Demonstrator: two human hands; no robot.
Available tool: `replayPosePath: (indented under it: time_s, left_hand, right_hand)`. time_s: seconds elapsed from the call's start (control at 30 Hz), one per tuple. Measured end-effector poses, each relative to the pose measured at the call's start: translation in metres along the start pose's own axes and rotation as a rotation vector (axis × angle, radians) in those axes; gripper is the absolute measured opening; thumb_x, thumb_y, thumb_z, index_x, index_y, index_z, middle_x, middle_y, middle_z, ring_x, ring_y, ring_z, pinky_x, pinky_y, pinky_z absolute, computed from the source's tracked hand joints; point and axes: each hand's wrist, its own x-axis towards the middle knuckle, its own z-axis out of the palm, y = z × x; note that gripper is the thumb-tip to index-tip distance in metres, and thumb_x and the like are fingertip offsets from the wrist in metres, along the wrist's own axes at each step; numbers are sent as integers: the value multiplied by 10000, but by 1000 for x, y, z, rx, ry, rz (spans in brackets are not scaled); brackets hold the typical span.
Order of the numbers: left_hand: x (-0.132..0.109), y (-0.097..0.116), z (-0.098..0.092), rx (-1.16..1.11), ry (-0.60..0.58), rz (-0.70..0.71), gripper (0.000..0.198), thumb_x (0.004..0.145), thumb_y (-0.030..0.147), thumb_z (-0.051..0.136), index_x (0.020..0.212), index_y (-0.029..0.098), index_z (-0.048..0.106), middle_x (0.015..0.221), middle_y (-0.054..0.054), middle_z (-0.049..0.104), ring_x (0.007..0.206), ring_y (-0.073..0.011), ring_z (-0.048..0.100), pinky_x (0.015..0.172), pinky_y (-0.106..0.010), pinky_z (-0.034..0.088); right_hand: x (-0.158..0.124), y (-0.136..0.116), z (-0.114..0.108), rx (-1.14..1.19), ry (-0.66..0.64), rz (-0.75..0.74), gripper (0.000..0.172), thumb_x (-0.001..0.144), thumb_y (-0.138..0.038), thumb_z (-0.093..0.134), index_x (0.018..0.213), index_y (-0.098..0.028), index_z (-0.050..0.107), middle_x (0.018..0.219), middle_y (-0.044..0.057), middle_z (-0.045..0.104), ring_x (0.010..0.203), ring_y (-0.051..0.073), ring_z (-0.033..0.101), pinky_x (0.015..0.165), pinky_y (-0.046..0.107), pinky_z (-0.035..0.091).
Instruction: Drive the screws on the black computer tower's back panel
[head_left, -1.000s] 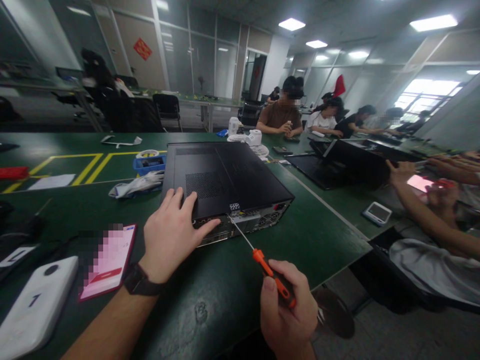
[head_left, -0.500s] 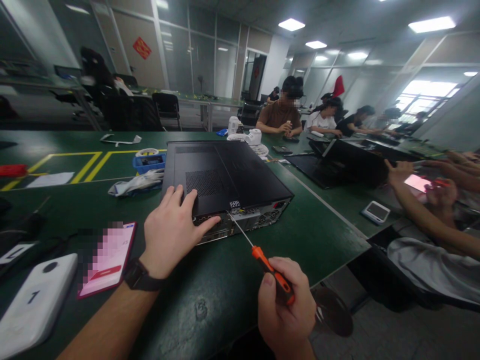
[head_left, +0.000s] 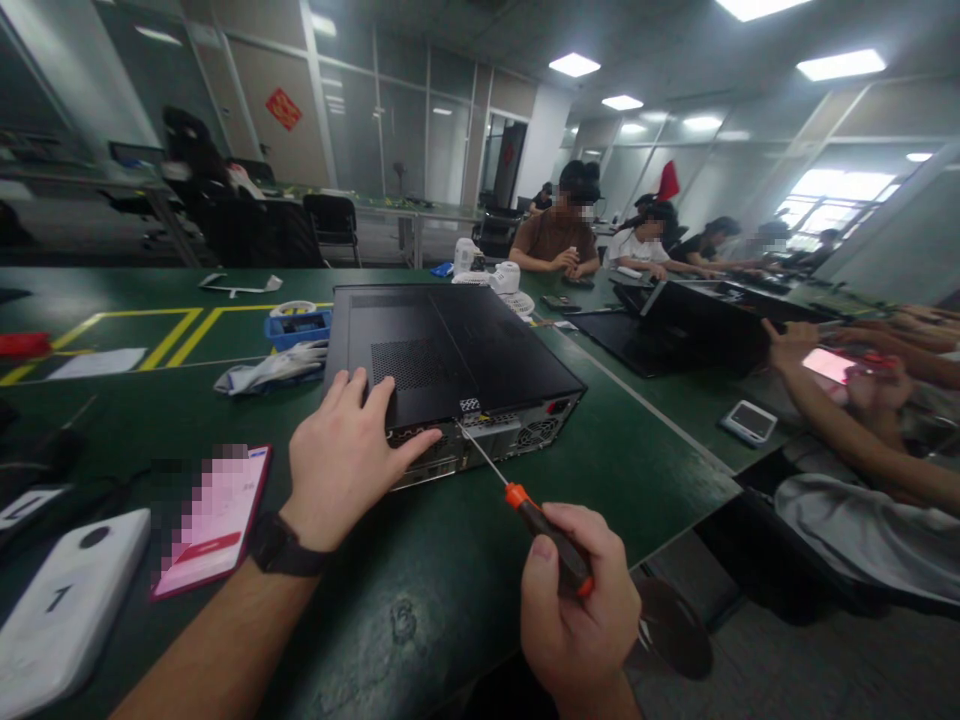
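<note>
A black desktop computer case (head_left: pixel 487 340) lies flat on the green table (head_left: pixel 420 580), its rear panel with ports and fan grille facing me. My left hand (head_left: pixel 341 450) rests on the near left corner of the case, fingers spread over the top and thumb along the rear edge. In my right hand (head_left: pixel 577 600) is a screwdriver (head_left: pixel 544 520) with an orange and black handle, the fingers wrapped round it. Its shaft points up and left, and the tip meets the upper rear edge of the case near a small checkered label (head_left: pixel 469 405). Any screw there is too small to make out.
Left of the case lie gloves (head_left: pixel 270 370), a blue tray (head_left: pixel 300 328), a pink-screened phone (head_left: pixel 217 530) and a white device marked 1 (head_left: pixel 75 600). White fans (head_left: pixel 506 280) stand behind. At right, a co-worker's arm (head_left: pixel 832 430) reaches near another black case (head_left: pixel 697 320).
The screwdriver handle has turned in my right hand, which has shifted slightly right. My left hand and the computer case stay in place.
</note>
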Motion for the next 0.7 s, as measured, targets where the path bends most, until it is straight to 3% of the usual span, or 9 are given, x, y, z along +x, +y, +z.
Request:
replayPosePath:
  time_s: [0.13,0.33,0.6,0.7]
  left_hand:
    - [0,0,1,-6,-10,-10,788,921,710,639,1434,112,635,1542,-267,583,1488,-452,499,1096,-563,533]
    - [1,-1,1,0,-15,-13,800,913,729,633,1435,122,637,1553,-259,578,1497,-438,489,1104,-558,528]
    - [0,-1,1,-24,-12,-14,795,914,709,641,1433,107,637,1554,-270,572,1486,-451,497,1104,-569,524]
    - [0,0,0,-20,-20,-14,799,915,714,637,1438,110,635,1556,-266,570,1488,-448,495,1115,-569,517]
  right_hand:
    - [12,-2,1,-62,37,26,172,963,-162,622,1118,-209,678,881,12,736,703,153,722,638,270,598]
    - [26,-2,5,-139,106,54,92,1013,-232,640,1004,-230,731,799,-6,761,598,138,713,626,263,601]
    - [2,-2,6,-23,47,35,190,955,-193,622,1139,-202,670,939,39,739,782,178,749,692,302,629]
    - [-8,-1,7,-58,73,42,170,965,-182,643,1129,-208,680,918,29,756,759,173,756,697,300,636]
